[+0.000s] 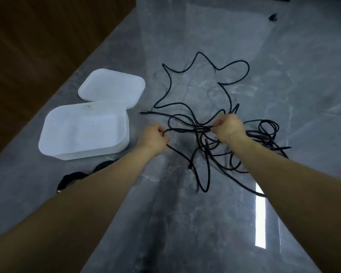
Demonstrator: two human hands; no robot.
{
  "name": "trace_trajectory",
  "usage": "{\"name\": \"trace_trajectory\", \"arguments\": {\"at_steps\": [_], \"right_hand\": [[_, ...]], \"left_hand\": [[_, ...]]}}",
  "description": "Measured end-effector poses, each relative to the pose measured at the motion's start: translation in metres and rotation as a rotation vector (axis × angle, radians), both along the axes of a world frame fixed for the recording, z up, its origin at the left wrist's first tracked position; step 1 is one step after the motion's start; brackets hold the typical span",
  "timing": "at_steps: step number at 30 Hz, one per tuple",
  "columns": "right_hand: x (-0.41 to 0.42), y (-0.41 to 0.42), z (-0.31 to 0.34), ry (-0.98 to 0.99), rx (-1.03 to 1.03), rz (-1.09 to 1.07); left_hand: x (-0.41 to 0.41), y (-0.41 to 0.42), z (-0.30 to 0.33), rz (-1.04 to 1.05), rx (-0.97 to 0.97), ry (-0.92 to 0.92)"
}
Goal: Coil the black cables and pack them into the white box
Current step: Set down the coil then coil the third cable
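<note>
both hands hold one stretch of the black cable [187, 129] above the grey floor [185, 223]: the left hand [153, 137] pinches it between thumb and curled fingers, the right hand [228, 127] has its fingers curled round it, and the strand runs nearly straight between the two grips. just under and beyond the right grip the rest of the cable lies in a loose tangle, with crossing loops that overlap each other and hang below the held strand; one long loop drops toward the viewer from between the hands, and wide open bends spread on the floor beyond the grip. a small neat coil [268, 128] lies just right of the right hand, touching the tangle. a plug end [143, 112] points left, beyond the left grip, near the box. the box [83, 131] sits on the floor left of the left hand, well apart from the tangle, open side up; nothing shows inside it but a faint mark on its far inner wall. its lid [112, 87] lies flat just beyond it, with one corner of it overlapped by the box's far rim. near the left forearm, on the near side of the box, lie two dark bundles [75, 177], partly hidden by the arm; whether they are coiled cable i cannot tell. a brown wooden wall [37, 36] runs along the floor's left edge.
</note>
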State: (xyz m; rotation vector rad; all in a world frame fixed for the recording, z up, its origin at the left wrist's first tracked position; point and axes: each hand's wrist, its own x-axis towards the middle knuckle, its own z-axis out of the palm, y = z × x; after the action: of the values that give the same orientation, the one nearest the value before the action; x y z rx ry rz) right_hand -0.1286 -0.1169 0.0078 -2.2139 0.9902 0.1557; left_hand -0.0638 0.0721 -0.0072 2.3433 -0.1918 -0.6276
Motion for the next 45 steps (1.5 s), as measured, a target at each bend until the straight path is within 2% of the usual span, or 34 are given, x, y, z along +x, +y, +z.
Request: {"name": "trace_trajectory", "arguments": {"at_steps": [8, 12, 16, 18, 23, 31, 35, 36, 38, 42, 45], "right_hand": [[-0.023, -0.040, -0.017, 0.116, 0.129, 0.013], [-0.023, -0.034, -0.029, 0.220, 0.157, 0.121], [-0.031, -0.018, -0.046, 0.396, 0.046, 0.340], [-0.039, -0.013, -0.054, 0.423, -0.043, 0.380], [-0.057, -0.009, -0.054, 0.431, -0.264, 0.448], [-0.068, 0.007, -0.061, 0.452, -0.376, 0.535], [-0.076, 0.013, -0.058, 0.472, -0.492, 0.583], [-0.077, 0.013, -0.056, 0.473, -0.499, 0.600], [-0.079, 0.012, -0.050, 0.455, -0.492, 0.599], [-0.074, 0.005, -0.031, 0.324, -0.475, 0.553], [-0.071, 0.000, -0.018, 0.230, -0.360, 0.467]], "left_hand": [[-0.016, -0.062, 0.015, -0.036, 0.067, 0.090], [-0.026, -0.076, 0.011, -0.104, 0.132, 0.150], [-0.029, -0.084, -0.011, -0.228, 0.185, 0.128], [-0.029, -0.085, -0.023, -0.287, 0.204, 0.114], [-0.026, -0.088, -0.038, -0.332, 0.146, 0.111], [-0.014, -0.091, -0.043, -0.443, 0.064, 0.101], [-0.015, -0.089, -0.040, -0.460, 0.032, 0.180], [-0.017, -0.089, -0.038, -0.492, 0.052, 0.163], [-0.019, -0.089, -0.034, -0.643, 0.182, -0.010], [-0.024, -0.089, -0.022, -0.906, 0.282, -0.326], [-0.022, -0.090, -0.010, -1.027, 0.349, -0.614]]}}
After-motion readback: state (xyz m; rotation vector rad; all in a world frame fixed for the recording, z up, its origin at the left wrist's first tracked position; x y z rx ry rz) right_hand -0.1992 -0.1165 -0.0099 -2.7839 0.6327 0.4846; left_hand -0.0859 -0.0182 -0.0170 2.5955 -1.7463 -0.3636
